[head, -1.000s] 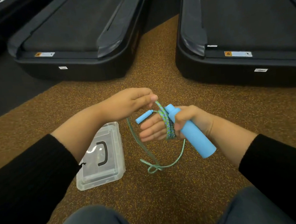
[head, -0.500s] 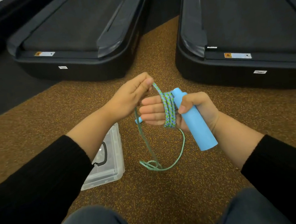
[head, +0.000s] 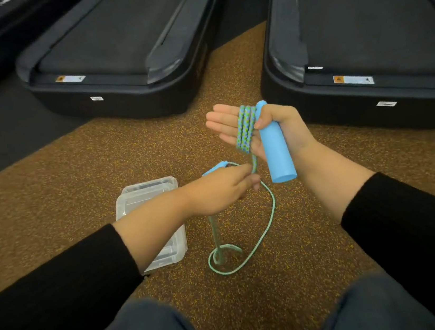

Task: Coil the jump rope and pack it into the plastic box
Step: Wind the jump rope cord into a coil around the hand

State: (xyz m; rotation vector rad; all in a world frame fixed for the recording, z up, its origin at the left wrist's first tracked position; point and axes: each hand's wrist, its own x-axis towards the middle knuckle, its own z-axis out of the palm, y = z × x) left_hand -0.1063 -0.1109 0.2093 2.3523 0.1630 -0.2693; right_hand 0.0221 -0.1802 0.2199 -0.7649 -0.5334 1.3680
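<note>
While two black treadmills (head: 118, 47) flank the speckled floor (head: 283, 294), the clear plastic box (head: 145, 193) sits there under the left forearm, well apart from the jump rope (head: 246, 130). That rope is wound in several turns round the straight fingers of the right hand (head: 275, 126), whose thumb clamps the blue handle (head: 277, 151). The left hand (head: 219, 189) pinches the cord just below the coil with a slack loop (head: 231, 257) trailing on the floor; lose tension there, I reckon, and the turns slip off or the tail knots!

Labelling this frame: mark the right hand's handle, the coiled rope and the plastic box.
right hand's handle (head: 277, 151), head view, mid barrel
coiled rope (head: 245, 129), head view, turns across fingers
plastic box (head: 147, 194), head view, top
</note>
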